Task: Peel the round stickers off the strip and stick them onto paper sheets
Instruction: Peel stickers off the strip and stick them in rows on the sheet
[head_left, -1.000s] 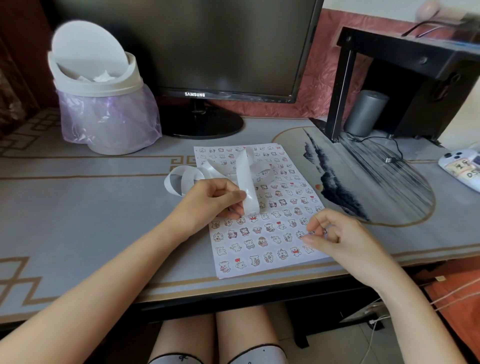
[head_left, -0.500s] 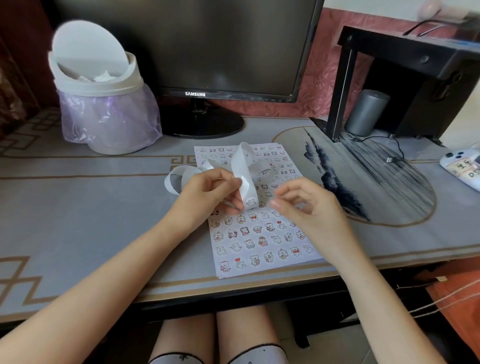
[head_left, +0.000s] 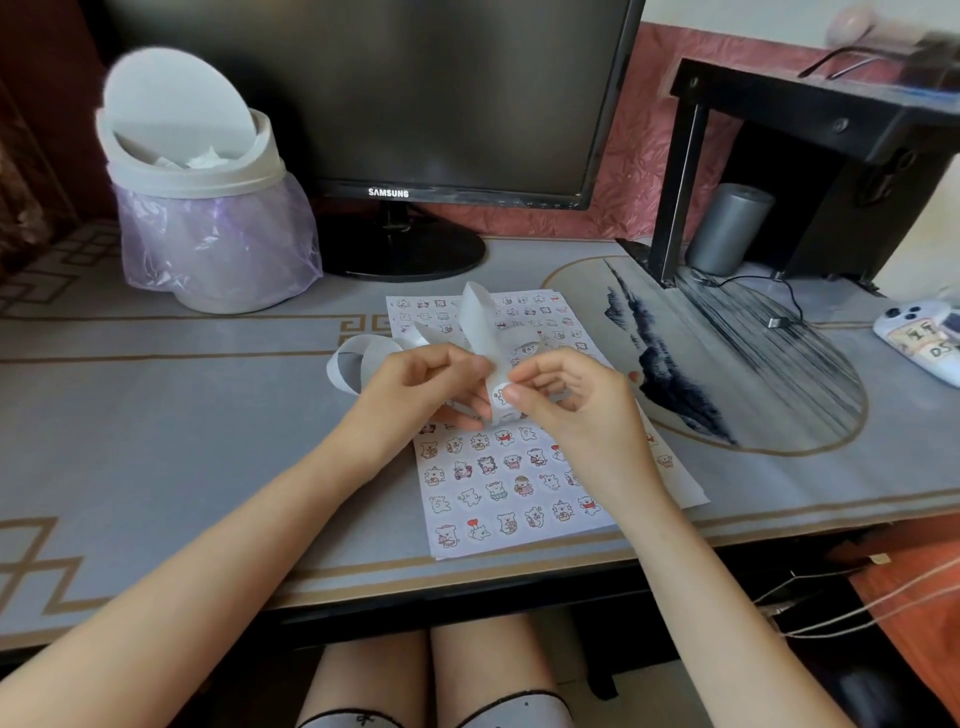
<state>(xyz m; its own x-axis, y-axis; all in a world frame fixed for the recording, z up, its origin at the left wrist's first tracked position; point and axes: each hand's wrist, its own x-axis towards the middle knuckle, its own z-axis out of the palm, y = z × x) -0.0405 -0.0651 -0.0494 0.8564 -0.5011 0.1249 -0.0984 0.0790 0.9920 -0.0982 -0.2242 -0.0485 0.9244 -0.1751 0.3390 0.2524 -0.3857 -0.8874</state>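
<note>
A white paper sheet (head_left: 498, 483) covered with several rows of small round cartoon stickers lies on the desk in front of me. Above it my left hand (head_left: 421, 384) grips a long white sticker strip (head_left: 480, 322) that curls off to the left in loops. My right hand (head_left: 566, 389) pinches the strip's lower end with thumb and forefinger, right against my left fingers. One sticker (head_left: 500, 397) shows on the strip just beside my right fingertips. Whether it is lifted off the strip is hidden.
A white swing-lid bin (head_left: 202, 208) with a purple liner stands at the back left. A black monitor (head_left: 374, 93) stands behind the sheet. A black stand (head_left: 810, 156), a grey cylinder (head_left: 727, 228) and a phone (head_left: 919, 338) are on the right.
My right hand rose from the sheet's lower right part up and left to the strip held by my left hand, and now pinches it. My left hand has barely moved.
</note>
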